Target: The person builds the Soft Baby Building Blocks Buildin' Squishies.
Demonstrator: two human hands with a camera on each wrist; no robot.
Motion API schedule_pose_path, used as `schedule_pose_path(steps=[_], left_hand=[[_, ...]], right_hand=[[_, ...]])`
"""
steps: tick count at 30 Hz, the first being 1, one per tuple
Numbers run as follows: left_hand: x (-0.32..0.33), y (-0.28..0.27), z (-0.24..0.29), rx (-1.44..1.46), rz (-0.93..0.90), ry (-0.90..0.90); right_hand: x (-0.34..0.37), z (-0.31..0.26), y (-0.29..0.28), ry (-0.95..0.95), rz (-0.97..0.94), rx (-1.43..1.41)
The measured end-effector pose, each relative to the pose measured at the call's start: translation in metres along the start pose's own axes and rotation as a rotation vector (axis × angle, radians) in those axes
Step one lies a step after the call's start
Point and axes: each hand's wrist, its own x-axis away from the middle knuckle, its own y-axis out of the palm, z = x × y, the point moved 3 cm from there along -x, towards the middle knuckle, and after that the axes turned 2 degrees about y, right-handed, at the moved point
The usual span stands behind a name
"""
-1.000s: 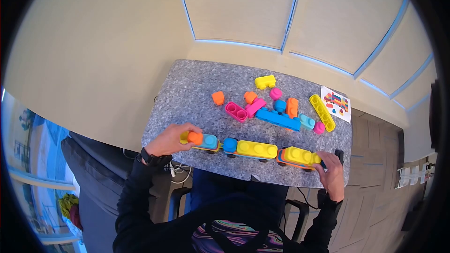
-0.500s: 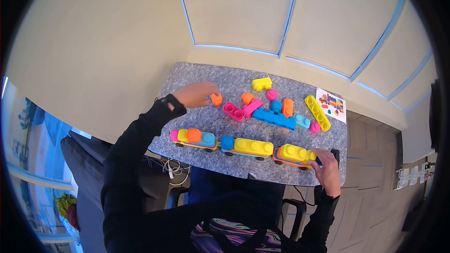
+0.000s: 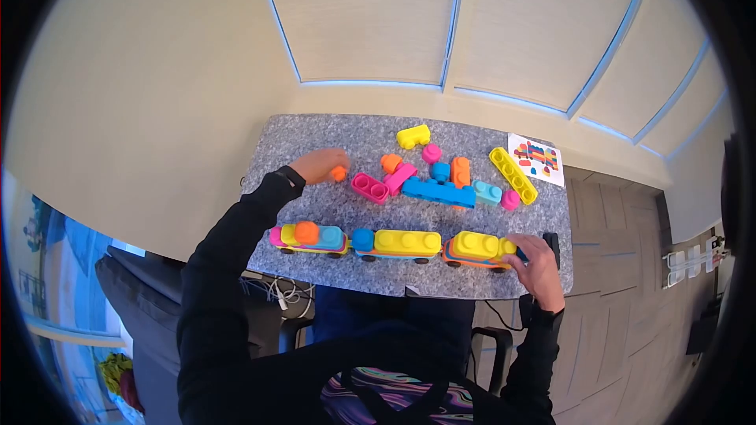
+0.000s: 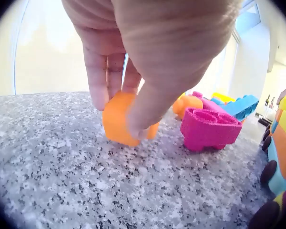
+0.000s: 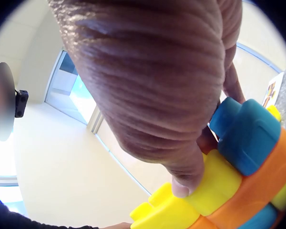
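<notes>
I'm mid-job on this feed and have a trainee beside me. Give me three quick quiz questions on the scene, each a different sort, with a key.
1. Multiple choice: what does the left hand pinch?
A) the pink two-hole block
B) an orange block
C) the small teal block

2. True or false: the right hand grips the wagon at the left end of the row.

3. Fill in: the long block lying beside the printed sheet is ____.

Key: 1 B; 2 false, it grips the right-end wagon; 3 yellow.
</notes>
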Motion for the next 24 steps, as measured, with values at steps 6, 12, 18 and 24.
schedule_pose_path(steps=[6, 12, 18, 24], left_hand=[[0.043, -0.059, 0.066, 0.064, 0.318, -0.123], [0.106, -0.077, 0.162, 0.461, 0.518, -0.156], [0.135, -0.041, 0.193, 0.375, 0.330, -0.237], [0.145, -0.027, 0.195, 0.372, 0.431, -0.231]], right_hand=[[-0.001, 0.003, 0.000, -0.003, -0.013, 0.009], [-0.007, 0.009, -0.001, 0.023, -0.081, -0.010], [-0.012, 0.007, -0.004, 0.037, -0.139, -0.022], [-0.017, 0.001, -0.008, 0.055, -0.189, -0.018]])
